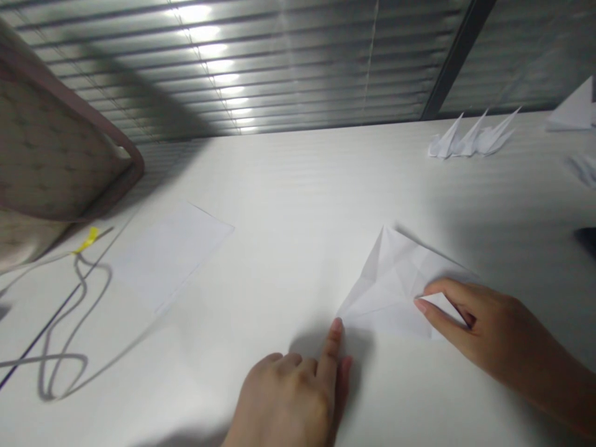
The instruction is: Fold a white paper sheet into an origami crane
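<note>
right hand (pixel 482 323) pinching a flap (pixel 442 303) of creased paper (pixel 395 267), left hand (pixel 293 394) loosely open, index fingertip (pixel 336 325) on its left corner!

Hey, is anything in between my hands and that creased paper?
Nothing visible: your left hand touches the creased paper at its left corner, and your right hand grips its right side. The flat sheet lies apart, farther left.

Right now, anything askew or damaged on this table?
Nothing looks spilled or clearly damaged. Only the grey cable seems untidy, looping loosely on the table's left. Lines across the creased paper in the right hand look like folds.
</note>
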Tool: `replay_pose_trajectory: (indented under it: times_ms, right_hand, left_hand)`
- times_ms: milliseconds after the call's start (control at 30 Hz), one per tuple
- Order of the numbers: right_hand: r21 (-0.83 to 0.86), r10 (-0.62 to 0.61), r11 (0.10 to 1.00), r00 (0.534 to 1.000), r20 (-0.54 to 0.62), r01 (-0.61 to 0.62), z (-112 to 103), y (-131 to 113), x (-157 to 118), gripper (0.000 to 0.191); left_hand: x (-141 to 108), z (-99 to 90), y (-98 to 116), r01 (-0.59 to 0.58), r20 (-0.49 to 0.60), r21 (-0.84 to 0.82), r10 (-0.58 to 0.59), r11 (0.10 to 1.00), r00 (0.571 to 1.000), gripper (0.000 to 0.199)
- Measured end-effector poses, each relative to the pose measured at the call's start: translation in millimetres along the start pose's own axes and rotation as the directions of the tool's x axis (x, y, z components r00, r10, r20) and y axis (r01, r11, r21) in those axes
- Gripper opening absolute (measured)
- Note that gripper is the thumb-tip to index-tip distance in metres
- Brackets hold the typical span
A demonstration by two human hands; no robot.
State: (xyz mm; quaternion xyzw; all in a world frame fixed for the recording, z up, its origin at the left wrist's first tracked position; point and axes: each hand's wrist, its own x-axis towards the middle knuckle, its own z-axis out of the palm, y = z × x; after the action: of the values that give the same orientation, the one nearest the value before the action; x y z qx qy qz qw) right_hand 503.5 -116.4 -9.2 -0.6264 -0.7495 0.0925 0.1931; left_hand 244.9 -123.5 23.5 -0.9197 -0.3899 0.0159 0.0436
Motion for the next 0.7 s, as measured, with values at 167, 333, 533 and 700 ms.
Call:
replay_pose_trajectory:
  times_ms: [167,333,533,700]
  right_hand:
    - [0.001,0.006,1.0,1.0,-0.006,-0.006,1.2,1.4,-0.2,0.023]
    - [0.009,-0.007,1.0,1.0,-0.001,0.007,0.1,-0.1,1.4,0.022]
    - [0.004,-0.019,1.0,1.0,-0.01,0.019,-0.8,-1.4,2.3,0.022]
    - [0.007,-0.024,1.0,1.0,-0.016,0.024,-0.2,-0.3,-0.6,0.022]
  left_hand:
    - [-3.6,-3.7,-5.3,0.0,0.076,-0.022,0.002,1.0,0.997,0.035]
    - [-7.5,-4.2,-6.9,-0.014,0.08,-0.031,0.016,0.999,0.997,0.04]
    - [-6.0,-4.2,-6.5,-0.038,0.054,-0.077,0.042,0.996,0.998,0.04]
    - [-7.2,-6.9,-7.4,-0.036,0.056,-0.115,0.043,0.993,0.998,0.04]
